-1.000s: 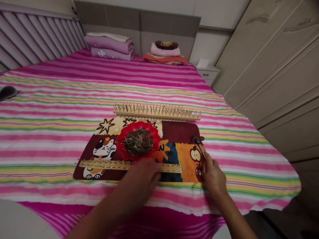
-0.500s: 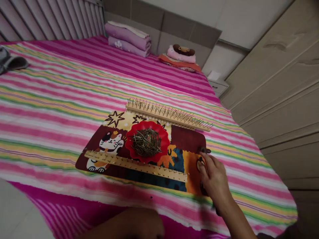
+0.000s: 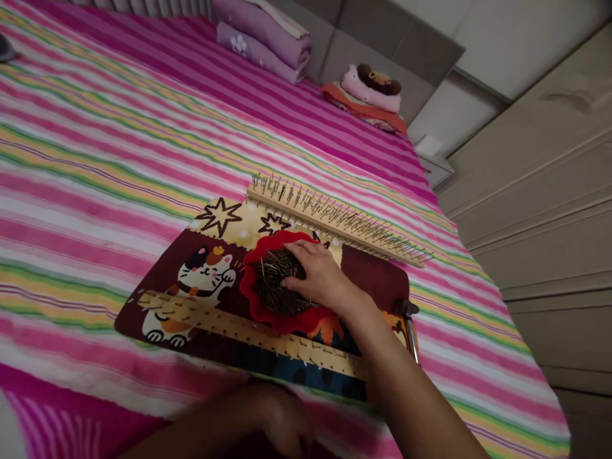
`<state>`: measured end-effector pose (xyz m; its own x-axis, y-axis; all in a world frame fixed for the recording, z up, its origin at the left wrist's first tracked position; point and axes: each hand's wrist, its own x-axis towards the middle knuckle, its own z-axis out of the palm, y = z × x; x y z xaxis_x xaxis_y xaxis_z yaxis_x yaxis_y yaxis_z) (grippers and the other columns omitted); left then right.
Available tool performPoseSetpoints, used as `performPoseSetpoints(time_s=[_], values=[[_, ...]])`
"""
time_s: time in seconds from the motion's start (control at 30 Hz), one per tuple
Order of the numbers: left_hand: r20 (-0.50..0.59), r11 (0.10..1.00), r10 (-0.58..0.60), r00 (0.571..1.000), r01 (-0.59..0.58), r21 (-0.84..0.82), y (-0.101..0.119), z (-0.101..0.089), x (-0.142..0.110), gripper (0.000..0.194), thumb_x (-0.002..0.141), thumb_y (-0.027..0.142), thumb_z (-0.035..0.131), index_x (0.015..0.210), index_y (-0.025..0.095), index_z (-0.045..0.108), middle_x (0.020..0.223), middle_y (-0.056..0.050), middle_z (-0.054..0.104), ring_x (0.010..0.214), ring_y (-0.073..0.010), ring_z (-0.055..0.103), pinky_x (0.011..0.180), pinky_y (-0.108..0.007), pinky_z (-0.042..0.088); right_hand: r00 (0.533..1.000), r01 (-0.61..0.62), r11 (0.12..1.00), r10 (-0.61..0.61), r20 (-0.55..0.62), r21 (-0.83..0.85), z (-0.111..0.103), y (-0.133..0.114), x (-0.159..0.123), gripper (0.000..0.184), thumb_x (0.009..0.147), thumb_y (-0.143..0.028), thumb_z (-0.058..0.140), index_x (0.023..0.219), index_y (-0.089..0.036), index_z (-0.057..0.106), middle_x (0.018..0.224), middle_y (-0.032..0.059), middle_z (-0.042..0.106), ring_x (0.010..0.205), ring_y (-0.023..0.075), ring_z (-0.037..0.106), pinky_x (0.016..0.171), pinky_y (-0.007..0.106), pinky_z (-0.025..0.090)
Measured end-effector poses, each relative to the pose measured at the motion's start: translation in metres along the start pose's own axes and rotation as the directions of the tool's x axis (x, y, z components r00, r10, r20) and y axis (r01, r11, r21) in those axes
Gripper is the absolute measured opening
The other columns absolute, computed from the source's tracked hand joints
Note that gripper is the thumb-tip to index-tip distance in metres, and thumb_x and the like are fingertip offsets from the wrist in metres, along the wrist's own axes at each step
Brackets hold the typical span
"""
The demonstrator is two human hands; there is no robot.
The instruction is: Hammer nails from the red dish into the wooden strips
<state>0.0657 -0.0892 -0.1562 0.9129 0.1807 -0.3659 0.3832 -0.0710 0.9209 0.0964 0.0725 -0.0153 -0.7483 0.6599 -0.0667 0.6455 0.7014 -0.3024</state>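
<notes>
My right hand [image 3: 318, 274] reaches into a scalloped red bowl [image 3: 249, 299], thumb and fingers apart over a heap of thin metal nails [image 3: 275, 280]. No nail shows lifted in it. Low in the picture, my left hand [image 3: 287, 421] is dark and blurred near the mat's front edge; its fingers cannot be made out. Between the bowl and that hand lies a narrow wooden strip [image 3: 210, 317] with rows of small holes and short nail points. Behind the bowl, a second wooden strip [image 3: 329, 223] bristles with several rows of upright nails.
Beneath these things is a patterned mat [image 3: 373, 271] with a cat picture, on a striped bed sheet [image 3: 95, 191]. A tool with a dark head and shiny shaft [image 3: 411, 331] lies at the mat's right edge, partly behind my forearm. Folded bedding [image 3: 268, 44] sits at the back.
My right hand has moved left from beside the tool at the mat's right edge to the nails in the bowl. The view has shifted and come closer; my left hand stays low.
</notes>
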Motion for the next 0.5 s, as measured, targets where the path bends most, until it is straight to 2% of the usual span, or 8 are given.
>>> performPoseSetpoints(time_s=[0.1,0.23,0.33,0.5], values=[[0.122,0.994,-0.05,0.991,0.038,0.106,0.009,-0.004,-0.002,0.017,0.068,0.023,0.06,0.053,0.022,0.053,0.05,0.006,0.053,0.043,-0.0143,0.049,0.047,-0.027,0.039,0.999,-0.014,0.999,0.016,0.045,-0.038,0.002,-0.006,0.006,0.07,0.076,-0.039,0.067,0.138,-0.015,0.045,0.135,0.0125,0.05,0.12,0.0279,0.043,0.1,0.043,0.035],[0.139,0.99,-0.043,0.989,0.024,0.138,0.02,-0.008,-0.007,0.019,0.069,0.02,0.056,0.052,0.021,0.048,0.048,0.006,0.047,0.043,-0.0135,0.046,0.048,-0.026,0.037,0.991,-0.073,0.992,0.084,0.103,-0.102,-0.004,-0.014,0.011,0.052,0.078,-0.029,0.062,0.127,-0.014,0.055,0.118,0.0114,0.059,0.107,0.025,0.05,0.091,0.037,0.04],[0.153,0.989,-0.034,0.988,0.012,0.144,0.021,-0.008,-0.008,0.015,0.067,0.018,0.055,0.054,0.021,0.049,0.048,0.006,0.046,0.043,-0.0128,0.046,0.049,-0.026,0.038,0.982,-0.115,0.98,0.137,0.128,-0.165,-0.008,-0.021,0.014,0.038,0.079,-0.023,0.057,0.116,-0.013,0.061,0.111,0.0124,0.06,0.099,0.0237,0.054,0.084,0.034,0.042],[0.114,0.988,-0.014,0.993,-0.003,0.153,0.018,-0.004,-0.008,0.014,0.067,0.018,0.055,0.054,0.02,0.051,0.049,0.005,0.05,0.043,-0.0123,0.047,0.047,-0.025,0.037,0.97,-0.151,0.968,0.184,0.158,-0.202,-0.01,-0.023,0.016,0.029,0.079,-0.022,0.057,0.105,-0.011,0.064,0.105,0.0135,0.063,0.09,0.022,0.058,0.074,0.03,0.042]])
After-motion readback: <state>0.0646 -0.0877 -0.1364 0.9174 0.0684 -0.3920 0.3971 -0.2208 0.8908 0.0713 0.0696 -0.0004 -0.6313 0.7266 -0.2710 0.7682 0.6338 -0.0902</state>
